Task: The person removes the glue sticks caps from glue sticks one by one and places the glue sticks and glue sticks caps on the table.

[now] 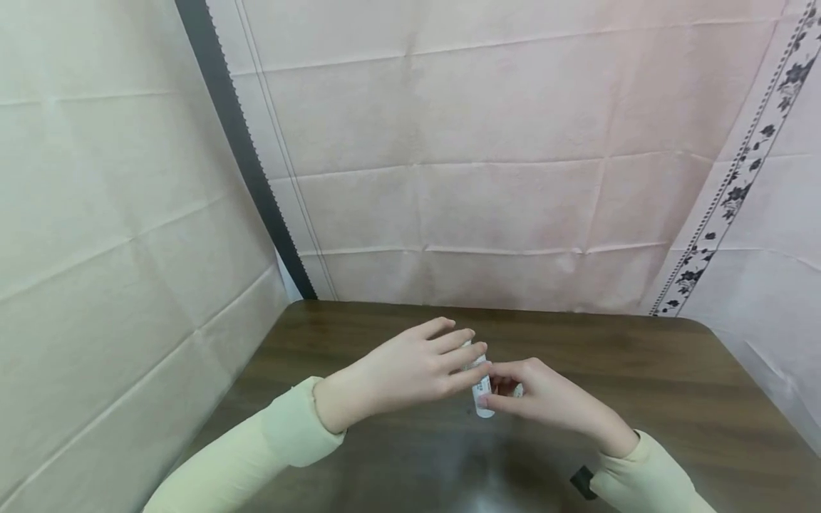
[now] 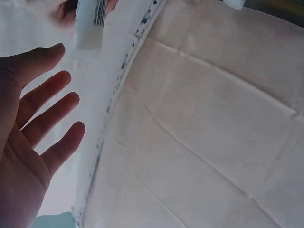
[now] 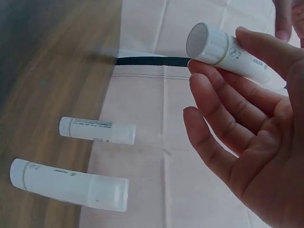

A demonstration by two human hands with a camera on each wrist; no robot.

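Between thumb and fingers, my right hand (image 1: 545, 399) pinches a white tube that looks like a glue stick (image 1: 482, 402), with printing on its side. The right wrist view shows that glue stick (image 3: 228, 51) tilted, its round end towards the camera. My left hand (image 1: 413, 367) has its fingers spread and partly covers the stick's upper part in the head view. From the left wrist, the left hand (image 2: 35, 118) appears apart from the glue stick (image 2: 90, 26), whose barcode shows. Two similar white sticks, a smaller one (image 3: 97, 130) and a larger one (image 3: 71, 185), stand on the table.
The dark wooden table (image 1: 385, 456) has cloth walls (image 1: 500, 178) at its back and sides. A small black object (image 1: 582, 482) lies by the right sleeve. Behind the right hand, part of a white item (image 1: 518, 390) shows.
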